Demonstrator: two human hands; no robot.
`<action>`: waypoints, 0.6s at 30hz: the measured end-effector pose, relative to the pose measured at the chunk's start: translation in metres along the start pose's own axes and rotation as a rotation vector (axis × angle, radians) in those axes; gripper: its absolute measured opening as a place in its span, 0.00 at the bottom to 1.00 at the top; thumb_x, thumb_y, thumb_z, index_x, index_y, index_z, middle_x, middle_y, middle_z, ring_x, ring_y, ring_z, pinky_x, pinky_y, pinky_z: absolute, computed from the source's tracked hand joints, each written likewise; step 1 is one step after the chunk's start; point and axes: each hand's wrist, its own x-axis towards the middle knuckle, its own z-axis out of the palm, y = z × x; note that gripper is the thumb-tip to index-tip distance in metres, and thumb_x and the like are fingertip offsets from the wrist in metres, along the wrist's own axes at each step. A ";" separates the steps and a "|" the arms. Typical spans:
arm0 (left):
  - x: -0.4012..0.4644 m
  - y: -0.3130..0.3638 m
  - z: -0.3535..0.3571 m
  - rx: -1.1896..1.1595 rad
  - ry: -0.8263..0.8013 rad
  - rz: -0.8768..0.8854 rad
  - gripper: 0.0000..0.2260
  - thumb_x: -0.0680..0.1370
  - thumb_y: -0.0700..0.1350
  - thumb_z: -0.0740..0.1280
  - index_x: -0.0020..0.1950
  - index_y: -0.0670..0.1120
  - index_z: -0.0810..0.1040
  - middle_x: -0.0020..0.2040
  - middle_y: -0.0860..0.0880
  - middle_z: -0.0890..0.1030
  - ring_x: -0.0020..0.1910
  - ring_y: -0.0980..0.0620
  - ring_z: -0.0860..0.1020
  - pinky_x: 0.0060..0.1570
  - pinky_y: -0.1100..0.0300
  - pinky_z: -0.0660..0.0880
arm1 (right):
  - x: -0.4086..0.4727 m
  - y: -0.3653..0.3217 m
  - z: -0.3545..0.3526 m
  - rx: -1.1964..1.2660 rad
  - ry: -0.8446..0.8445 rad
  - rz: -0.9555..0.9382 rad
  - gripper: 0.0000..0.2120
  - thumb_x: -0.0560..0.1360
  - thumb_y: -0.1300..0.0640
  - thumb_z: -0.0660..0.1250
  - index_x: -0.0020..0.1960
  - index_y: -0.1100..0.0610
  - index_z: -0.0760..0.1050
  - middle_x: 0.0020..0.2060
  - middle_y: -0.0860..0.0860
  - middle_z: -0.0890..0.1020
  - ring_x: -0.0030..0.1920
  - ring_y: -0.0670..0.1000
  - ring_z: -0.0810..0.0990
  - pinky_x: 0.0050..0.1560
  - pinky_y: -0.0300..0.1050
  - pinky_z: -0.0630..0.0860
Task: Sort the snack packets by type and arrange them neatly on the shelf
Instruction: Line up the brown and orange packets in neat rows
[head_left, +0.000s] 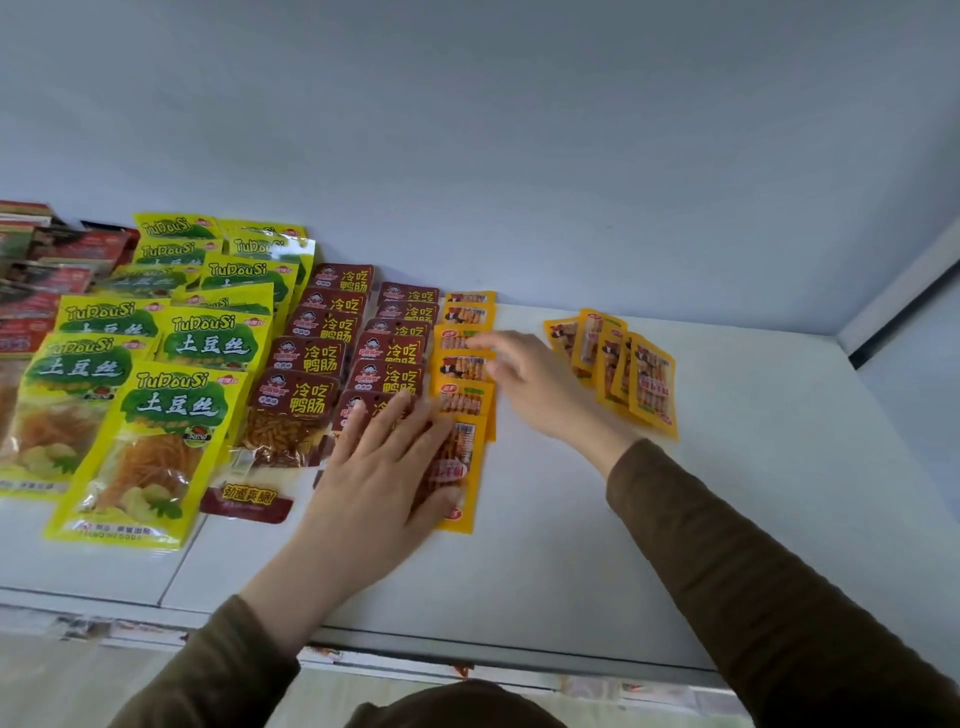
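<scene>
Left hand (384, 467) lies flat on the orange packet column (464, 400); right hand (540, 384), grip wide, touches it; bare shelf (571, 545) right of it.

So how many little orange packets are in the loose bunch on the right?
5 that I can see, fanned and overlapping on the white shelf, beside the right hand. More may hide underneath.
</scene>
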 end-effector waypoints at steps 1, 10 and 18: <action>-0.001 0.002 0.003 0.006 -0.020 0.001 0.35 0.81 0.69 0.43 0.83 0.52 0.59 0.83 0.53 0.59 0.83 0.50 0.49 0.81 0.41 0.46 | -0.002 -0.003 0.003 -0.059 -0.038 -0.038 0.17 0.85 0.56 0.59 0.73 0.49 0.73 0.74 0.47 0.71 0.74 0.47 0.66 0.73 0.45 0.62; -0.002 0.015 0.008 0.004 -0.030 -0.036 0.36 0.81 0.69 0.40 0.83 0.52 0.58 0.83 0.52 0.58 0.83 0.50 0.47 0.81 0.42 0.44 | -0.002 -0.004 0.015 -0.184 -0.021 -0.089 0.19 0.83 0.51 0.63 0.73 0.49 0.74 0.75 0.47 0.70 0.75 0.51 0.63 0.75 0.52 0.62; 0.010 0.027 0.009 0.011 0.033 -0.063 0.31 0.83 0.64 0.45 0.83 0.53 0.56 0.84 0.49 0.56 0.83 0.48 0.48 0.81 0.43 0.43 | -0.009 -0.004 0.018 -0.126 0.044 -0.082 0.19 0.84 0.52 0.61 0.74 0.51 0.73 0.77 0.49 0.67 0.77 0.50 0.60 0.75 0.44 0.57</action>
